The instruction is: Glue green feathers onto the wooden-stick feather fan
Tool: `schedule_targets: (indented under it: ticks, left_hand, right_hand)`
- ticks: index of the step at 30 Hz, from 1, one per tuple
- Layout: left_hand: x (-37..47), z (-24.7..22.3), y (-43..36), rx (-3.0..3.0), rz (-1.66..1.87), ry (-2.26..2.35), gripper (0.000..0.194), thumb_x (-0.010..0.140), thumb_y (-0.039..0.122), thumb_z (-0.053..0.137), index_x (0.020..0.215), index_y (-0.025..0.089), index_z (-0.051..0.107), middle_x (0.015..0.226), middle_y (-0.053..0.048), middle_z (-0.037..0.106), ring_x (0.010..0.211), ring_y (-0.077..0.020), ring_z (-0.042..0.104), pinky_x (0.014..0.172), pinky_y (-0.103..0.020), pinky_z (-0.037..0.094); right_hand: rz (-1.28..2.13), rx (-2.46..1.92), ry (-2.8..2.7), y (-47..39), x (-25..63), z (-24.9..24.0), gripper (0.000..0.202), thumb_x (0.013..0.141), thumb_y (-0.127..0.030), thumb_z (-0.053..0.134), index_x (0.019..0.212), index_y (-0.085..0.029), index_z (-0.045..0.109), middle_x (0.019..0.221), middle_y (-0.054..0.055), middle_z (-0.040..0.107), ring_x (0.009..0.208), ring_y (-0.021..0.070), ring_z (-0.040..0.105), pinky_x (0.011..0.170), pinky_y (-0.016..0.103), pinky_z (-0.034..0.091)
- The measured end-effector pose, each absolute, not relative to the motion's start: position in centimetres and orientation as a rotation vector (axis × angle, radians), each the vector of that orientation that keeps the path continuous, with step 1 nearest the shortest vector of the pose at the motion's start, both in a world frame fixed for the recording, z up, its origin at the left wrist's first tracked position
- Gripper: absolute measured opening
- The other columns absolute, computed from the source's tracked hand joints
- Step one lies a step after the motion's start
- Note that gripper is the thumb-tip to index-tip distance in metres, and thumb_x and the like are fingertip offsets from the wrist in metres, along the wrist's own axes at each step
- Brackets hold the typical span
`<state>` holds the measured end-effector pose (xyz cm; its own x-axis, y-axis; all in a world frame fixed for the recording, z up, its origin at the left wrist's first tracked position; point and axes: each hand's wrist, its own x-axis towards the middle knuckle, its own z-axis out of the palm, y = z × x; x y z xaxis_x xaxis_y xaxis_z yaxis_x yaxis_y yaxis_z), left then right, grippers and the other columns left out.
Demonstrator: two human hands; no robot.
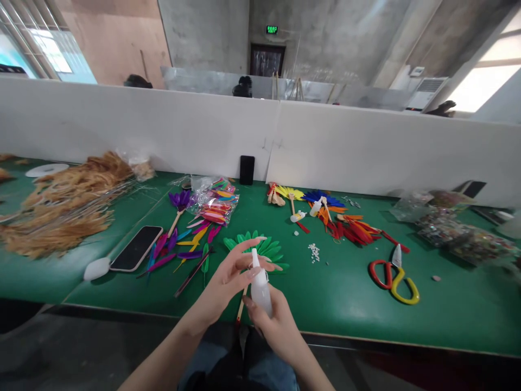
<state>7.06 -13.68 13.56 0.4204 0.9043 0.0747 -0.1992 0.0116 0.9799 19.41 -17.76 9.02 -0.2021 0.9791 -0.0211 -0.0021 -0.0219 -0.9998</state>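
A white squeeze glue bottle (261, 294) with a pointed nozzle stands tilted over the front of the table. My right hand (277, 317) wraps around its body from below. At the neck, my left hand (232, 271) has its thumb against the bottle and its bent fingers around the nozzle. Just behind both hands lies a fan of green feathers (275, 251), partly covered by my fingers. A thin wooden stick (241, 309) runs from under my hands towards the table's front edge.
Loose coloured feathers (163, 259), a purple feather fan (179, 200) and a phone (138, 248) lie left. Small white beads (313, 253), two small glue bottles (298, 216), red feathers (358, 231) and scissors (394, 277) lie right. A white partition (195, 136) stands behind.
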Motion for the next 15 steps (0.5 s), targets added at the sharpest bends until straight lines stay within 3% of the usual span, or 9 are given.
schedule_targets:
  ticks: [4,7,12,15]
  left_hand:
    - [7.3,13.8,-14.0,1.244,1.005,0.717,0.048,0.078,0.032,0.064,0.123,0.024,0.047,0.097,-0.006,0.069,0.102,-0.0236,0.059,0.086,-0.034,0.046]
    - [7.4,14.2,-13.9,1.223,0.989,0.653,0.056,0.077,0.033,0.065,0.128,0.025,0.042,0.09,-0.006,0.07,0.114,-0.0245,0.052,0.089,-0.035,0.044]
    - [7.3,14.8,-13.0,1.226,1.032,0.608,0.082,0.064,0.046,0.074,0.134,0.026,0.035,0.119,-0.012,0.06,0.117,-0.0286,0.048,0.09,-0.037,0.042]
    - [6.9,14.8,-12.8,1.227,1.111,0.694,0.083,0.064,0.043,0.075,0.135,0.026,0.034,0.117,-0.01,0.061,0.115,-0.0274,0.05,0.091,-0.035,0.041]
  right_hand:
    - [1.31,-1.101,-1.381,-17.9,19.2,9.5,0.02,0.078,-0.031,0.056,0.086,-0.014,0.06,0.06,-0.004,0.048,0.048,0.0067,0.036,0.043,0.017,0.033]
    - [1.266,-1.059,-1.434,-17.9,19.0,10.2,0.025,0.079,-0.033,0.055,0.094,-0.014,0.062,0.064,-0.001,0.054,0.05,0.0082,0.041,0.045,0.018,0.037]
    - [1.144,-1.104,-1.486,-17.8,19.1,10.9,0.023,0.08,-0.036,0.055,0.086,-0.016,0.064,0.062,0.0,0.055,0.052,0.0105,0.045,0.045,0.019,0.039]
    - [1.106,-1.134,-1.47,-17.5,19.3,10.8,0.025,0.08,-0.039,0.055,0.083,-0.015,0.063,0.059,-0.001,0.051,0.05,0.0099,0.043,0.043,0.019,0.038]
